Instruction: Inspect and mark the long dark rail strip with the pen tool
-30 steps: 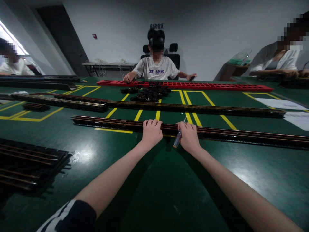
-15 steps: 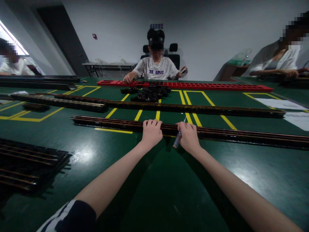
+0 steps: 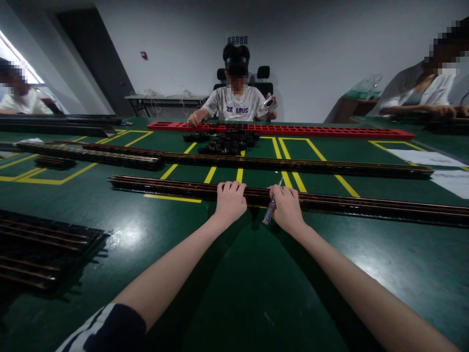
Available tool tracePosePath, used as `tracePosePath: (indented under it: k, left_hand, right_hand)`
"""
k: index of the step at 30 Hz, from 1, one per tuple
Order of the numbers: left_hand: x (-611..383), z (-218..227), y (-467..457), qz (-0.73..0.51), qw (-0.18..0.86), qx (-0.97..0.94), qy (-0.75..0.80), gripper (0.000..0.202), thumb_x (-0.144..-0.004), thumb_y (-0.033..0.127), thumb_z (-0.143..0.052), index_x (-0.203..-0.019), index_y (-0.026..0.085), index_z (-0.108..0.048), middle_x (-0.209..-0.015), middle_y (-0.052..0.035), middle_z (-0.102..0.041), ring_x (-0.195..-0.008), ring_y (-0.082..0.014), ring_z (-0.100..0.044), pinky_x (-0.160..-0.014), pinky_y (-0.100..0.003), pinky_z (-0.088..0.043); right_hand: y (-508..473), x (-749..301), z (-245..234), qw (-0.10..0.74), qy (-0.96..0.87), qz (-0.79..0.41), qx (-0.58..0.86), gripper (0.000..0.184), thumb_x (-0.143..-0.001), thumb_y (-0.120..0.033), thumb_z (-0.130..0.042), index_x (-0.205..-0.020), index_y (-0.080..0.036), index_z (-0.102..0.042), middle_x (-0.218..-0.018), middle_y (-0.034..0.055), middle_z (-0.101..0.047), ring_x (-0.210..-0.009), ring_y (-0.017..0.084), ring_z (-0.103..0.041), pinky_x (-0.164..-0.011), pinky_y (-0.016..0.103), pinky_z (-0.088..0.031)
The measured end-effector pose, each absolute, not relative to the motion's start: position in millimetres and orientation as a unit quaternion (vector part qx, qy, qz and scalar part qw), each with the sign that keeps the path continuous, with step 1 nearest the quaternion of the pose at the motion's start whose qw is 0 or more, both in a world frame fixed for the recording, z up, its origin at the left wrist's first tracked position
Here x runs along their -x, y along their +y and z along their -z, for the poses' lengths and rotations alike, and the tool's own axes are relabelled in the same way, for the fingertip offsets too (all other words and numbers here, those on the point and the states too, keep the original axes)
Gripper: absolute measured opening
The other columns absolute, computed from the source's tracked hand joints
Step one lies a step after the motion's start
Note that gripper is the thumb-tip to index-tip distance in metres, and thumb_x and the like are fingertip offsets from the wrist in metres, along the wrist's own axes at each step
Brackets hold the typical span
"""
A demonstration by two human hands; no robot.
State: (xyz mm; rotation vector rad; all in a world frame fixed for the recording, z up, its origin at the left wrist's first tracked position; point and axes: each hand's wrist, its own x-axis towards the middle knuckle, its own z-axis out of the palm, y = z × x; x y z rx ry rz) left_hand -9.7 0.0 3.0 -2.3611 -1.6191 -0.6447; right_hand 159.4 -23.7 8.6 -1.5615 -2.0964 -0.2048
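A long black strip with copper-coloured rods [image 3: 351, 204] lies across the table in front of me. My left hand [image 3: 231, 199] has its fingers curled over the far edge of this strip, left of the middle. Just to the right, my right hand [image 3: 287, 205] rests against the same strip. In it is a small screwdriver [image 3: 270, 211] with a clear handle, closed between thumb and fingers. Its shaft points up and away from me, and the handle end sticks out toward me below the hand. The palms hide the strip parts beneath them.
Beyond lies another long black strip [image 3: 308, 165], then a heap of black parts [image 3: 230, 142] and a red slotted rack [image 3: 330, 131]. More rodded strips [image 3: 44, 239] sit at near left. Papers [image 3: 428, 157] lie at right. Co-workers sit opposite and at both sides.
Both my hands, the screwdriver and the strip stay in place. The person opposite has brought the hand with the small round-ended object inward and turned it.
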Motion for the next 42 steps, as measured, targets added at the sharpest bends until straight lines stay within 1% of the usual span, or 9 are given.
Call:
tracePosePath:
  k: [4,10,15,21,28,32,36,42]
  left_hand:
    - [10.2,-2.7,0.4,0.214,0.099,0.802,-0.550,0.032,-0.083,0.017,-0.041,-0.110,0.017,-0.059,-0.112,-0.0089,-0.064,-0.104,-0.0252,-0.053,-0.095,-0.046,-0.035]
    - [9.8,-1.7,0.5,0.213,0.108,0.800,-0.550,0.033,-0.082,0.017,-0.042,-0.111,0.018,-0.059,-0.112,-0.0085,-0.064,-0.104,-0.0252,-0.053,-0.095,-0.045,-0.034]
    - [9.6,-1.3,0.2,0.216,0.116,0.798,-0.550,0.032,-0.082,0.017,-0.043,-0.110,0.017,-0.060,-0.110,-0.0085,-0.064,-0.104,-0.0251,-0.053,-0.095,-0.044,-0.035]
    - [11.0,-0.4,1.0,0.221,0.108,0.801,-0.545,0.032,-0.084,0.018,-0.041,-0.109,0.016,-0.060,-0.110,-0.0086,-0.064,-0.103,-0.0246,-0.053,-0.095,-0.045,-0.035]
    - [9.9,-0.7,0.6,0.221,0.110,0.799,-0.549,0.031,-0.083,0.018,-0.041,-0.109,0.018,-0.060,-0.110,-0.0085,-0.064,-0.104,-0.0250,-0.053,-0.095,-0.044,-0.034]
    - [10.0,-2.0,0.3,0.218,0.100,0.801,-0.548,0.031,-0.083,0.018,-0.041,-0.109,0.017,-0.060,-0.111,-0.0085,-0.064,-0.103,-0.0243,-0.053,-0.095,-0.044,-0.035]
    - [10.4,-1.7,0.4,0.219,0.103,0.800,-0.549,0.032,-0.084,0.018,-0.040,-0.109,0.017,-0.060,-0.110,-0.0087,-0.064,-0.104,-0.0245,-0.053,-0.095,-0.044,-0.035]
    - [9.2,-2.1,-0.9,0.221,0.101,0.803,-0.544,0.034,-0.083,0.016,-0.041,-0.111,0.018,-0.059,-0.112,-0.0088,-0.064,-0.106,-0.0250,-0.053,-0.098,-0.045,-0.033]
  right_hand:
    - [-23.3,-160.3,-7.2,0.255,-0.776,0.083,0.571,0.021,-0.068,-0.004,-0.047,-0.079,-0.021,-0.041,-0.090,0.0101,-0.065,-0.086,0.026,-0.055,-0.083,0.039,-0.034]
    - [-23.0,-160.4,-6.4,0.266,-0.775,0.086,0.567,0.012,-0.074,-0.016,-0.050,-0.080,-0.021,-0.042,-0.086,0.0096,-0.064,-0.083,0.026,-0.053,-0.084,0.038,-0.033]
    - [-21.8,-160.7,-5.6,0.260,-0.775,0.094,0.568,0.007,-0.076,-0.020,-0.048,-0.082,-0.020,-0.044,-0.086,0.0099,-0.064,-0.084,0.026,-0.053,-0.084,0.038,-0.033]
    - [-20.9,-160.5,-4.0,0.265,-0.774,0.099,0.567,0.004,-0.080,-0.022,-0.048,-0.082,-0.020,-0.044,-0.087,0.0096,-0.064,-0.083,0.025,-0.053,-0.083,0.037,-0.033]
    - [-20.9,-160.1,-3.9,0.265,-0.773,0.101,0.568,0.005,-0.082,-0.023,-0.049,-0.082,-0.021,-0.044,-0.088,0.0095,-0.065,-0.084,0.026,-0.054,-0.083,0.038,-0.034]
    - [-21.1,-159.8,-3.7,0.272,-0.772,0.100,0.566,0.006,-0.081,-0.022,-0.049,-0.081,-0.021,-0.043,-0.087,0.0088,-0.065,-0.082,0.025,-0.055,-0.083,0.038,-0.034]
    - [-21.3,-158.7,-4.7,0.269,-0.766,0.098,0.575,0.008,-0.079,-0.021,-0.050,-0.081,-0.021,-0.042,-0.086,0.0090,-0.065,-0.083,0.025,-0.055,-0.083,0.037,-0.033]
    - [-22.1,-154.7,-6.9,0.276,-0.752,0.099,0.590,0.010,-0.077,-0.022,-0.051,-0.079,-0.021,-0.041,-0.083,0.0086,-0.064,-0.081,0.026,-0.055,-0.082,0.037,-0.034]
